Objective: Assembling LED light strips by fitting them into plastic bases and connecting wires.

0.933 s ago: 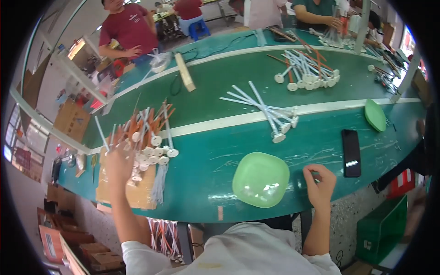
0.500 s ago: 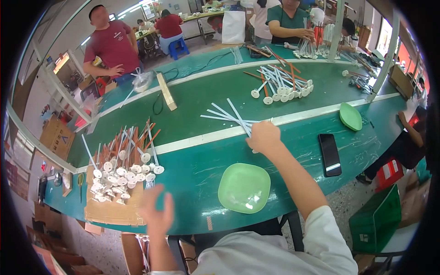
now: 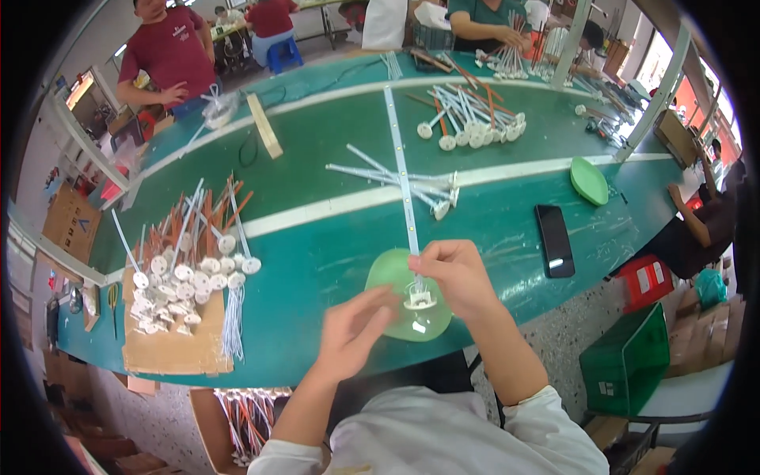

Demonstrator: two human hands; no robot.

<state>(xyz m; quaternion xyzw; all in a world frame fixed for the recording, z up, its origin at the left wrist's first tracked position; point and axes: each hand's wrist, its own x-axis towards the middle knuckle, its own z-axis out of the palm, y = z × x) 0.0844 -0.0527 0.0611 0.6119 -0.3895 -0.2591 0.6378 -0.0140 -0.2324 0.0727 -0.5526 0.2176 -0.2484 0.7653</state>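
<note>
Pinched between the fingers of my right hand (image 3: 455, 277) is a stiff white LED strip (image 3: 402, 174) with small dots along it, pointing away from me. Its near end carries a round white base (image 3: 421, 303), which hangs over a light green dish (image 3: 386, 273). My left hand (image 3: 355, 332) is beside the base, fingers apart and slightly blurred, with nothing visible in it. Past the dish, a few more strips with white bases (image 3: 439, 207) lie crossed on the white rail. At left, a pile of white bases with white and brown strips (image 3: 186, 273) covers part of some cardboard (image 3: 178, 356).
A bundle of thin white wires (image 3: 233, 324) lies by the cardboard. A black phone (image 3: 554, 241) and a second green dish (image 3: 588, 182) are at right. Farther off are another strip pile (image 3: 475, 119) and a wooden bar (image 3: 264, 127). Other people are across the table.
My right hand has come back from the rail to the dish, bringing one strip. My left hand has moved right from near the cardboard to the strip's base. The view has shifted too.
</note>
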